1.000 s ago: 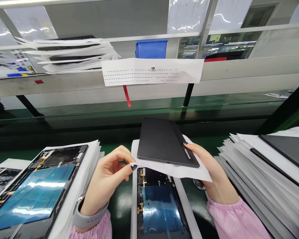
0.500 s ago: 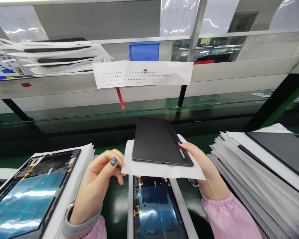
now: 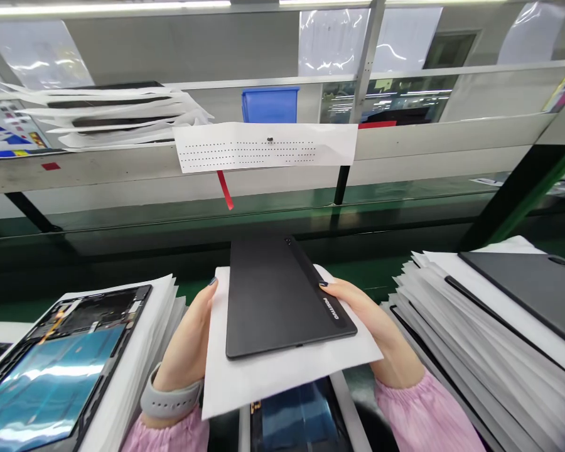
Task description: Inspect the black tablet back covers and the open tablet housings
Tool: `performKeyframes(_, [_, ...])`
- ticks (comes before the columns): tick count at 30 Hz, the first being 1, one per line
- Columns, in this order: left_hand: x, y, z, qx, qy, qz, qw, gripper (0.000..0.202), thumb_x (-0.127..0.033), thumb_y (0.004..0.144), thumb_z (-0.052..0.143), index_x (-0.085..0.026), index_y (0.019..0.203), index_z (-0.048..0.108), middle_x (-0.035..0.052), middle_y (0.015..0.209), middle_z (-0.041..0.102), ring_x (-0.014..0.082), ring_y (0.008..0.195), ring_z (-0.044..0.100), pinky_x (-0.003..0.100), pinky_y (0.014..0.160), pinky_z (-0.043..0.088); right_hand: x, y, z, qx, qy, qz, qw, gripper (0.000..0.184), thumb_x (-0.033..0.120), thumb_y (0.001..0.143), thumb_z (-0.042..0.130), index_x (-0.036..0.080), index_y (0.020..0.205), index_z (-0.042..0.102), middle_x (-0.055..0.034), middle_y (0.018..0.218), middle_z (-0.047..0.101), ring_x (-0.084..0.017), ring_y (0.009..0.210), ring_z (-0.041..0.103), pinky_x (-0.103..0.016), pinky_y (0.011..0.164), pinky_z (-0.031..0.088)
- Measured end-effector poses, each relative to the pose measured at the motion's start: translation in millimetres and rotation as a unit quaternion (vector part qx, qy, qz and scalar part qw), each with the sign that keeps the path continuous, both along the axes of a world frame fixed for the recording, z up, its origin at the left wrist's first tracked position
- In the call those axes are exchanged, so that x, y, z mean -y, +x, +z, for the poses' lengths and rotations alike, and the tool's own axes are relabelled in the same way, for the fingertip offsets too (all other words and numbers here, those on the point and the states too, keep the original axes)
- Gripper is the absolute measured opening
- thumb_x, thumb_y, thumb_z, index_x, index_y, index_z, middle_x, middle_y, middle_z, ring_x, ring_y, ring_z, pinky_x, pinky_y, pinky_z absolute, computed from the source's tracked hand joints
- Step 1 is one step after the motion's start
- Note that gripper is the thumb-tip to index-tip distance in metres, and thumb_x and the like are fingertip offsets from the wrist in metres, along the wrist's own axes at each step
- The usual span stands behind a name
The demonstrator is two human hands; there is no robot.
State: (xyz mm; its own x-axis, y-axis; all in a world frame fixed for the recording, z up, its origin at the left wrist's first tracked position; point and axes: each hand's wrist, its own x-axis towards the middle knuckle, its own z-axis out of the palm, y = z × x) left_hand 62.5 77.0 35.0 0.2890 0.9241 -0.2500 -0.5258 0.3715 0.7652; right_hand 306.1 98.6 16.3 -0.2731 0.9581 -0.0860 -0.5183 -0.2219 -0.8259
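A dark grey tablet back cover (image 3: 275, 298) lies on a white paper sheet (image 3: 273, 376), and I hold both level in front of me. My right hand (image 3: 371, 329) grips the right side, thumb on the cover near its printed strip. The left edge of sheet and cover rests in my left hand (image 3: 188, 345), fingertips curled over the far corner. Below them an opened tablet with a blue film (image 3: 301, 417) lies on the green bench, mostly hidden by the sheet.
A stack of opened tablets on white sheets (image 3: 70, 358) stands at the left. At the right, a tall stack of grey covers interleaved with paper (image 3: 503, 320). A dotted paper strip (image 3: 263, 145) and red tag hang from the shelf rail, a blue bin (image 3: 269, 104) behind.
My left hand has moved from pinching the sheet's near corner to holding its left edge. Cover and sheet have swung towards me and now hide most of the blue-filmed tablet.
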Motion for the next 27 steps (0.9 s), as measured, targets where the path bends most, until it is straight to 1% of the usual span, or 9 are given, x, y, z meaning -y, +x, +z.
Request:
performKeyframes(5, [-5, -3, 5.2, 0.015, -0.113, 0.090, 0.989, 0.024, -0.024, 0.093, 0.054, -0.012, 0.101, 0.073, 0.0100, 0.079, 0.076, 0.0277, 0.075, 0.075, 0.035, 0.068, 0.061, 3, -8, 0.8, 0.002, -0.005, 0.053, 0.999, 0.021, 0.027, 0.071, 0.083, 0.016, 0.088, 0.079, -0.0041, 0.077, 0.077, -0.015, 0.064, 0.070, -0.019, 0.058, 0.055])
performKeyframes(11, [-7, -5, 5.7, -0.006, -0.116, 0.086, 0.990, 0.018, -0.021, 0.088, 0.058, -0.011, 0.094, 0.072, 0.0071, 0.062, 0.071, 0.0239, 0.055, 0.070, 0.030, 0.048, 0.058, 1, -2, -3.3, 0.095, 0.038, 0.086, 0.991, 0.034, 0.037, 0.076, 0.081, 0.016, 0.103, 0.073, -0.0066, 0.086, 0.075, -0.018, 0.070, 0.070, -0.024, 0.063, 0.055])
performKeyframes(12, [-7, -4, 6.0, -0.009, -0.121, 0.088, 0.989, 0.017, -0.020, 0.087, 0.057, -0.011, 0.093, 0.071, 0.0072, 0.062, 0.070, 0.0237, 0.053, 0.069, 0.030, 0.047, 0.058, 0, -1, -4.6, 0.129, 0.054, 0.059, 0.988, 0.042, 0.039, 0.076, 0.081, 0.019, 0.110, 0.070, -0.0061, 0.091, 0.074, -0.020, 0.073, 0.070, -0.027, 0.065, 0.055])
performKeyframes(14, [-7, -2, 6.7, -0.013, -0.119, 0.105, 0.987, 0.014, -0.016, 0.083, 0.057, -0.012, 0.092, 0.068, 0.0067, 0.066, 0.071, 0.0224, 0.055, 0.069, 0.030, 0.050, 0.058, -1, -1, -7.3, 0.237, 0.104, -0.067, 0.964, 0.056, 0.039, 0.072, 0.083, 0.024, 0.121, 0.062, -0.0051, 0.100, 0.071, -0.022, 0.077, 0.067, -0.031, 0.066, 0.054])
performKeyframes(16, [-7, 0, 7.0, -0.011, -0.100, 0.146, 0.984, 0.013, -0.012, 0.079, 0.059, -0.014, 0.091, 0.065, 0.0045, 0.071, 0.071, 0.0199, 0.058, 0.070, 0.027, 0.054, 0.058, 0, 0, -8.6, 0.359, 0.174, -0.226, 0.889, 0.053, 0.036, 0.070, 0.083, 0.026, 0.117, 0.062, -0.0037, 0.098, 0.066, -0.021, 0.076, 0.061, -0.031, 0.064, 0.050])
performKeyframes(18, [-8, 0, 7.5, -0.011, -0.086, 0.182, 0.979, 0.016, -0.010, 0.076, 0.061, -0.016, 0.091, 0.062, 0.0026, 0.072, 0.070, 0.0190, 0.060, 0.070, 0.027, 0.057, 0.059, 2, 1, -7.6, 0.425, 0.221, -0.290, 0.829, 0.029, 0.036, 0.075, 0.077, 0.025, 0.100, 0.067, -0.0019, 0.084, 0.062, -0.019, 0.067, 0.053, -0.029, 0.058, 0.043])
performKeyframes(20, [-8, 0, 9.4, -0.015, -0.091, 0.199, 0.976, 0.016, -0.012, 0.076, 0.059, -0.016, 0.092, 0.062, 0.0030, 0.072, 0.070, 0.0209, 0.060, 0.070, 0.031, 0.058, 0.060, 5, 2, -5.0, 0.429, 0.223, -0.224, 0.846, 0.018, 0.041, 0.082, 0.070, 0.023, 0.082, 0.066, 0.0002, 0.068, 0.055, -0.016, 0.058, 0.046, -0.028, 0.052, 0.036])
performKeyframes(24, [-6, -1, 15.9, -0.015, -0.120, 0.190, 0.974, 0.017, -0.016, 0.084, 0.051, -0.013, 0.095, 0.064, 0.0083, 0.072, 0.072, 0.0255, 0.061, 0.072, 0.036, 0.056, 0.061, 4, 1, -1.7, 0.331, 0.162, -0.012, 0.930, 0.034, 0.049, 0.081, 0.073, 0.020, 0.068, 0.060, 0.0057, 0.052, 0.042, -0.010, 0.046, 0.035, -0.023, 0.045, 0.024])
performKeyframes(27, [-5, -1, 16.5, -0.019, -0.132, 0.186, 0.974, 0.018, -0.017, 0.087, 0.050, -0.012, 0.094, 0.065, 0.0105, 0.073, 0.074, 0.0269, 0.063, 0.072, 0.037, 0.055, 0.062, 3, -9, -4.1, 0.183, 0.111, 0.019, 0.977, 0.029, 0.044, 0.077, 0.079, 0.019, 0.076, 0.065, 0.0040, 0.061, 0.054, -0.010, 0.049, 0.046, -0.021, 0.046, 0.036])
